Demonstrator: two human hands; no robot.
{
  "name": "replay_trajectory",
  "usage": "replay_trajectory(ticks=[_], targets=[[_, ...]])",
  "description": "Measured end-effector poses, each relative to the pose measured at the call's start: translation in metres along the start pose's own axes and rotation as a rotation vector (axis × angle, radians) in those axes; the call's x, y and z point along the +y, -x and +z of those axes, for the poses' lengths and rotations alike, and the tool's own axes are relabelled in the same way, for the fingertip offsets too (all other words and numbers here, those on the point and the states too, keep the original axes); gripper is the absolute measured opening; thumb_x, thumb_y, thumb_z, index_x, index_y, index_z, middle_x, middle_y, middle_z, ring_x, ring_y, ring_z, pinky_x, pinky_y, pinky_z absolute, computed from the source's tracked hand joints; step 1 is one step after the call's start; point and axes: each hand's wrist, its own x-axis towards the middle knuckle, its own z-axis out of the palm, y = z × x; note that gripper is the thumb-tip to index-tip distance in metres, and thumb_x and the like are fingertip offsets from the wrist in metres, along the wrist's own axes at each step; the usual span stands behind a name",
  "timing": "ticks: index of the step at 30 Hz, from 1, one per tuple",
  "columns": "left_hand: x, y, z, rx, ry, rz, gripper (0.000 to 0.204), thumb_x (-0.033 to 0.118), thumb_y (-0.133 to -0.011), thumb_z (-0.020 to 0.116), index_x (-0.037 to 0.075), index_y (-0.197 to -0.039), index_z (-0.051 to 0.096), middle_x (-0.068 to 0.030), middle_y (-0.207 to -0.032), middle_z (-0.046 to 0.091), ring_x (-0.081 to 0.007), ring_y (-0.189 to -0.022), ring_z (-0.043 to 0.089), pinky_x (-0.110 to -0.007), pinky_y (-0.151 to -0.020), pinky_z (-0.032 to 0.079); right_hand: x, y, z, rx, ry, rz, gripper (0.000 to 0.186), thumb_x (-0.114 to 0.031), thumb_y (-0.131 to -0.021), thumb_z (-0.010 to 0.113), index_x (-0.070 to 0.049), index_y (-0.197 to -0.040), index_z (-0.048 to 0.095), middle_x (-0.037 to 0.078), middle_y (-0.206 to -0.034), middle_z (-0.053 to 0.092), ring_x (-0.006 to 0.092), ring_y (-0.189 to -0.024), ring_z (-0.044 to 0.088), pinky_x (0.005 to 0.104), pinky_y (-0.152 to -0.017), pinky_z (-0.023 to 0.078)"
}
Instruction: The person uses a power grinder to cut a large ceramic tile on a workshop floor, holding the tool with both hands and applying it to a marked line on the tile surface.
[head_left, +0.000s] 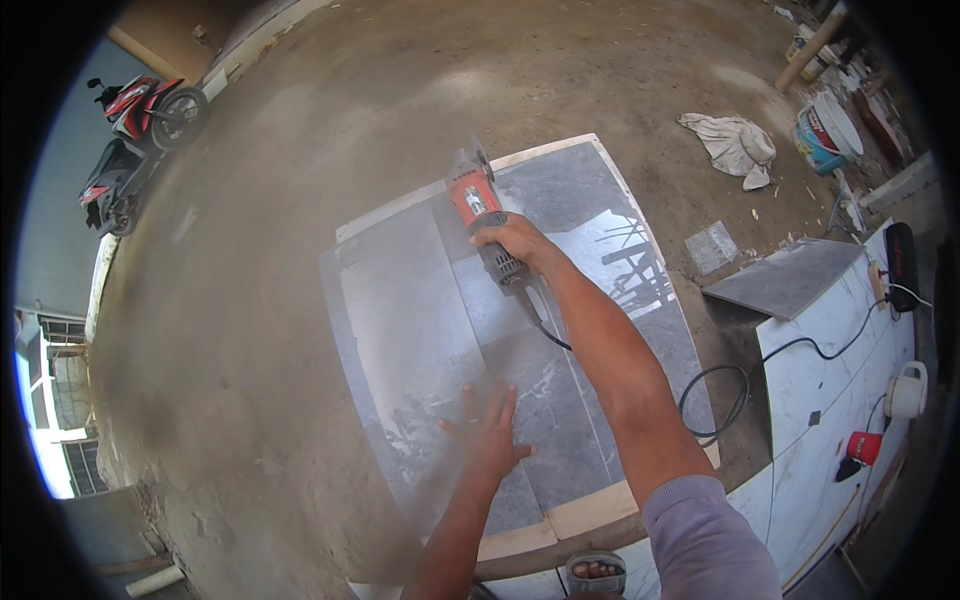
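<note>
Our R hand (515,240) is wrapped round the grinder (474,198); our L hand (490,445) is spread palm-down on the grey tiles (405,290), fingers apart, thumb out to the R. The grinder, red & blk, is at the far end of the tiles, w/ its disc (483,153) on the R side of the head; can't tell if the disc touches tile. Its cord (552,333) runs back under our R forearm; a blk cable loop (747,395) lies past the arm. Pale board (595,512) shows round the tiles' edges. Dust hazes the L side. Our sandal (597,586) is at the near edge.

To our R: an offcut (712,248) on the ground, a tilted grey slab (785,275), white tiles (815,385) w/ a white jug (906,393) & a red can (863,447) near their outer edge. Farther out, a crumpled cloth (735,148) & a bucket (826,135). Far L, a red/blk motorbike (135,120) by the wall (50,220).
</note>
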Motion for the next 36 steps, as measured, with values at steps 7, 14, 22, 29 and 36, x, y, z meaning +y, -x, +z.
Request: replay_trajectory(ticks=[7,14,22,29,36], targets=[[0.0,-0.001,0.004,0.023,0.019,0.004,0.114,0.053,-0.069,0.086,0.021,-0.16,0.025,-0.0022,-0.167,0.013,-0.0449,-0.152,-0.001,-0.09,-0.1,0.014,-0.002,-0.006,-0.002,-0.004,-0.023,0.009,0.038,-0.024,-0.069,0.08,-0.001,-0.097,0.068,0.008,-0.078,0.065,0.0176,-0.06,0.059,0.0343,-0.054,0.047],[-0.001,-0.001,0.007,0.05,-0.008,0.013,0.115,0.054,-0.068,0.087,0.021,-0.159,0.025,-0.0022,-0.167,0.014,-0.0459,-0.152,0.001,-0.09,-0.099,0.016,-0.007,-0.013,-0.002,-0.001,-0.009,0.047,0.04,-0.024,-0.069,0.08,0.002,-0.096,0.067,0.009,-0.077,0.064,0.0181,-0.059,0.059,0.0347,-0.053,0.046],[-0.002,-0.001,0.008,0.042,-0.005,0.014,0.115,0.054,-0.068,0.086,0.021,-0.16,0.024,-0.0021,-0.167,0.012,-0.0464,-0.152,0.0,-0.091,-0.099,0.016,-0.01,-0.005,0.002,0.013,-0.006,0.069,0.04,-0.024,-0.071,0.079,0.002,-0.098,0.067,0.009,-0.077,0.064,0.0183,-0.06,0.06,0.035,-0.054,0.047],[-0.002,-0.001,0.007,0.026,-0.003,0.005,0.115,0.054,-0.069,0.086,0.022,-0.16,0.023,-0.0018,-0.167,0.011,-0.0462,-0.152,-0.001,-0.09,-0.099,0.015,0.003,0.01,0.006,0.023,-0.014,0.024,0.038,-0.023,-0.071,0.08,0.0,-0.099,0.068,0.008,-0.077,0.064,0.0174,-0.061,0.061,0.0345,-0.055,0.048],[-0.002,-0.002,0.007,0.001,-0.017,-0.006,0.116,0.055,-0.07,0.085,0.022,-0.161,0.021,-0.0015,-0.168,0.01,-0.0467,-0.152,-0.002,-0.09,-0.099,0.015,0.01,0.017,0.003,0.02,-0.02,-0.019,0.033,-0.02,-0.071,0.079,-0.001,-0.095,0.067,0.007,-0.076,0.064,0.0163,-0.059,0.06,0.0335,-0.054,0.048]])
